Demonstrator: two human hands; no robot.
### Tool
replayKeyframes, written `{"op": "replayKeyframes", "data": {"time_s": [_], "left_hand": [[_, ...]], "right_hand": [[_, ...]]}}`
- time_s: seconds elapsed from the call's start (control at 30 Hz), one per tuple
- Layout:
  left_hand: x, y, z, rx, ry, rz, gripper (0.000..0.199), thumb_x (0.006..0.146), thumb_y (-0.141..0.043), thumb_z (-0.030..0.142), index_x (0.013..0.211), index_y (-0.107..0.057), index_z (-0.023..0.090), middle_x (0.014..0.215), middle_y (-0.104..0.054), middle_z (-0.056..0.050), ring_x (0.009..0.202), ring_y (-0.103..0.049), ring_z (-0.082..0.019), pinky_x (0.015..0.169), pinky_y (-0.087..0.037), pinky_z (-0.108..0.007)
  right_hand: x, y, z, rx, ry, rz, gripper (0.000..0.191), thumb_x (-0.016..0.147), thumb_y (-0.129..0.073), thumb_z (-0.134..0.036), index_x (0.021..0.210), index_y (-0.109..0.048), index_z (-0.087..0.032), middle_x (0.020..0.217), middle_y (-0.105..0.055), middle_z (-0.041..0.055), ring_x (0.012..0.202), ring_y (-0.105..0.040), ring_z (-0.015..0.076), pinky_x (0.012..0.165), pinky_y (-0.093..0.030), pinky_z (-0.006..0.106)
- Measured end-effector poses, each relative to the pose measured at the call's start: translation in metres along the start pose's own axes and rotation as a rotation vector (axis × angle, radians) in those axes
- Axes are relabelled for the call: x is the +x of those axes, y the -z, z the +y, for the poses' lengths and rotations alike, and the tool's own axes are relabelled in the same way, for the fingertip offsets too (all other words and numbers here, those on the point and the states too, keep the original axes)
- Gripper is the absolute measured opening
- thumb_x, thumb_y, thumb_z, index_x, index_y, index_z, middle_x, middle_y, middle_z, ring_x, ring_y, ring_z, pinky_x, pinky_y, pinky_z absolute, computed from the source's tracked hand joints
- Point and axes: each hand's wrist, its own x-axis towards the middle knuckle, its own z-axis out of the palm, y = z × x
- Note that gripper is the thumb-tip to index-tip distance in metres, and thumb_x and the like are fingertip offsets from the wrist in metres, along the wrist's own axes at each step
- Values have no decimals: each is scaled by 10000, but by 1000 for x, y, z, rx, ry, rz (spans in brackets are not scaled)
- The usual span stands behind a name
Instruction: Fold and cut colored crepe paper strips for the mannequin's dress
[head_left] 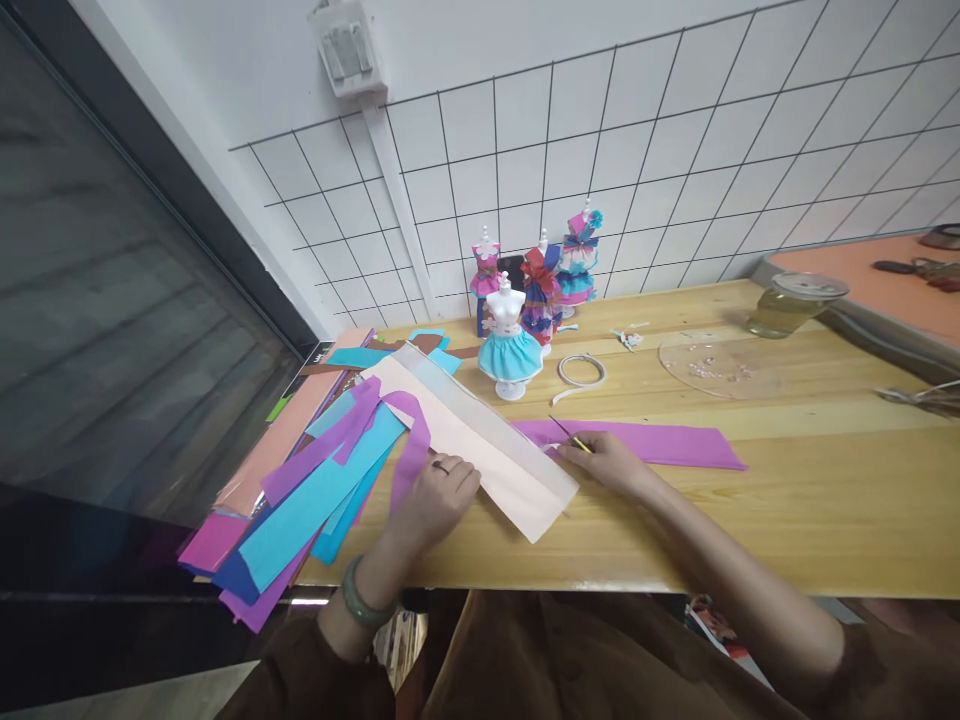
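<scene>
My left hand (444,490), a ring on one finger, is curled closed at the lower left edge of a pale cream strip of crepe paper (487,430). The fingertips are hidden, but the strip appears pinched in them. My right hand (604,462) holds small scissors (579,442) with a dark blade pointing up and left, just right of the cream strip. Under that hand lies a long purple crepe strip (690,445). Beyond the cream strip stands a white mini dress form (507,305) in a turquoise skirt. A narrow purple ribbon of paper (411,440) curls beside my left hand.
Stacked crepe paper, including turquoise strips (322,500), covers the table's left end. Several dressed mini forms (577,260) stand by the grid wall. A coil of white tape (581,371), a clear plate (720,365) with small beads and a lidded cup (795,303) sit rightward.
</scene>
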Motion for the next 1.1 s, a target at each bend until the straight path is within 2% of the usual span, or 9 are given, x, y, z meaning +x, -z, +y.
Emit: {"op": "replayKeyframes", "data": {"time_s": [0.2, 0.3, 0.43, 0.53, 0.67, 0.77, 0.93, 1.1], "left_hand": [[10, -4, 43, -57, -64, -77, 161, 878, -356, 105, 846, -505, 155, 799, -537, -50, 774, -498, -195, 695, -407, -351], [14, -1, 54, -150, -114, -144, 153, 879, -370, 123, 837, -512, 161, 795, -555, -45, 759, -505, -191, 688, -403, -346], [32, 7, 48, -355, -188, -239, 175, 897, -407, 242, 819, -550, 179, 765, -598, -22, 746, -531, -172, 692, -407, -320], [62, 3, 33, -519, -180, -188, 214, 908, -403, 275, 919, -596, 183, 868, -644, -24, 848, -548, -159, 761, -407, -298], [112, -24, 19, -605, -113, -54, 260, 903, -424, 288, 1022, -620, 166, 1002, -651, -49, 941, -528, -176, 859, -380, -316], [138, -48, 18, -651, -110, -31, 280, 885, -458, 328, 1052, -631, 185, 1013, -642, -52, 962, -507, -183, 866, -375, -313], [149, -69, 24, -667, -48, -125, 289, 891, -425, 334, 868, -686, 213, 799, -615, -40, 874, -496, -175, 799, -364, -313], [144, -74, 25, -692, 28, -125, 231, 855, -473, 315, 784, -665, 207, 808, -605, -23, 902, -467, -175, 812, -329, -322]], "right_hand": [[-20, 20, 26, -24, -7, -23, 435, 705, -531, -604, 627, -514, -176, 498, -400, -52, 470, -359, 85, 447, -258, 226], [-33, 28, 37, -21, -6, -43, 442, 706, -531, -607, 648, -550, -170, 521, -448, -36, 489, -377, 95, 464, -280, 233], [-45, 31, 44, -27, 30, -46, 412, 770, -484, -542, 747, -619, -153, 562, -482, -25, 508, -393, 104, 492, -295, 241], [-49, 32, 47, -55, 20, 11, 398, 778, -475, -513, 782, -639, -151, 586, -520, -16, 519, -421, 114, 503, -309, 244], [-49, 34, 49, -60, 51, 87, 378, 773, -483, -501, 774, -653, -164, 676, -620, 14, 637, -528, 164, 588, -374, 258], [-49, 36, 49, -37, 59, 108, 366, 787, -477, -488, 806, -651, -166, 774, -667, 37, 739, -567, 201, 673, -402, 281], [-50, 36, 49, -6, 32, 143, 366, 804, -463, -485, 823, -643, -166, 817, -681, 44, 788, -577, 221, 714, -408, 302], [-47, 36, 52, -21, 19, 134, 374, 807, -459, -493, 839, -638, -167, 818, -679, 51, 772, -572, 217, 682, -408, 296]]}}
